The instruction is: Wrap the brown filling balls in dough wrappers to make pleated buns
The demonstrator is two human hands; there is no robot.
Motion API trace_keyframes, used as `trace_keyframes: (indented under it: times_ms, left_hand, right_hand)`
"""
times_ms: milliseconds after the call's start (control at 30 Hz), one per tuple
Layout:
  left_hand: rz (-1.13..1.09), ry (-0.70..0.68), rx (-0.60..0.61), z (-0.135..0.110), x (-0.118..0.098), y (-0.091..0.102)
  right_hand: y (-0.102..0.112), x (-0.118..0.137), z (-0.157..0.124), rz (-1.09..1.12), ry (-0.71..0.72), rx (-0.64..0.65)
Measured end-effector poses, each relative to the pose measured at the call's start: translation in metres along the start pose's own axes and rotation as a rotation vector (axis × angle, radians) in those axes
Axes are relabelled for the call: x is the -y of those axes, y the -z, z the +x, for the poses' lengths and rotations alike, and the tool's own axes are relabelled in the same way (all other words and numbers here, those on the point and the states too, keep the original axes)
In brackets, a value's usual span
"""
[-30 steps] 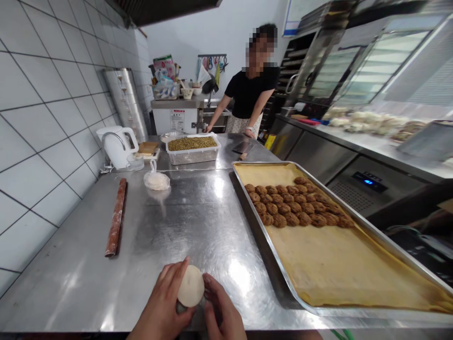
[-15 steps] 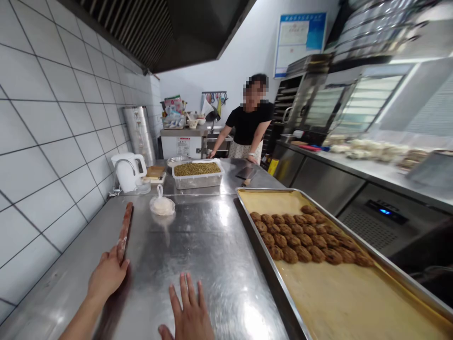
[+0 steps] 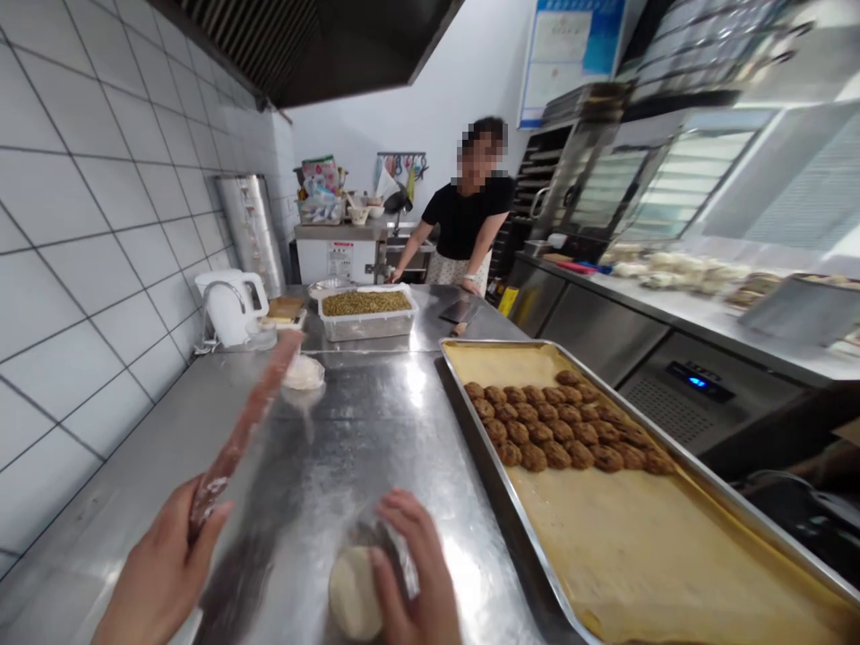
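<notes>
My left hand [image 3: 161, 573] is closed round the near end of a long wooden rolling pin [image 3: 245, 425], which is lifted off the steel table [image 3: 376, 421] and blurred by motion. A flat round of pale dough [image 3: 353, 605] lies on the table near the front edge. My right hand [image 3: 417, 573] rests beside and partly over it, fingers curled against its right side.
A big baking tray [image 3: 463, 394] lined with paper holds several rows of brown balls [image 3: 557, 430] on the right. Further back are a bagged dough lump [image 3: 302, 372], a tub of green filling [image 3: 366, 309], a white kettle [image 3: 228, 305]. Another person [image 3: 463, 224] stands at the far end.
My left hand has picked up the rolling pin from the table's left side and swung it toward the middle. My right hand came back onto the dough round.
</notes>
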State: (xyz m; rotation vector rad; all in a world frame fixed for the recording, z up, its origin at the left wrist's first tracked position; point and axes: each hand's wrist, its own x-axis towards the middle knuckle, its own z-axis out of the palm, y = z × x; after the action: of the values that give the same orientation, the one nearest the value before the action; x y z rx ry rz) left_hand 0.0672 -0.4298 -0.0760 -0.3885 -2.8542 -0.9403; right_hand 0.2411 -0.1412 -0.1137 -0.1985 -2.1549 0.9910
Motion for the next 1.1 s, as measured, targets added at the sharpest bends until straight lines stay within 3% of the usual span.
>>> trace_keyframes:
  times_ms: [100,167,267,400,500,667,800,933,1100]
  left_hand:
    - [0.113,-0.249,0.159,-0.031,-0.013,-0.004]
    - [0.149,-0.398,0.282,-0.044,-0.018,-0.015]
    - [0.207,-0.505,0.491,-0.051,-0.028,-0.032]
    - [0.197,-0.496,0.675,-0.043,-0.050,-0.042]
    - [0.114,-0.465,0.680,-0.033,-0.063,-0.041]
    - [-0.026,-0.356,0.708,-0.017,-0.075,-0.046]
    - [0.040,-0.292,0.730,-0.005,-0.074,-0.059]
    - [0.151,-0.274,0.647,0.005,-0.065,-0.074]
    - [0.262,-0.386,0.472,0.004,-0.053,-0.086]
  right_hand:
    - [0.042,0.009,0.002,-0.030,0.060,-0.189]
    - [0.056,0.010,0.005,-0.099,0.193,-0.199]
    - [0.056,0.009,0.015,-0.267,0.263,0.014]
    - [0.038,-0.004,0.035,-0.502,-0.007,0.456]
    - [0.025,-0.017,0.052,-0.618,-0.082,0.605]
    - [0.009,-0.035,0.076,-0.649,-0.053,0.653]
    - [0.001,-0.048,0.082,-0.636,-0.054,0.697]
    - [-0.001,-0.054,0.084,-0.617,-0.064,0.718]
    - [-0.001,-0.053,0.086,-0.597,-0.051,0.661]
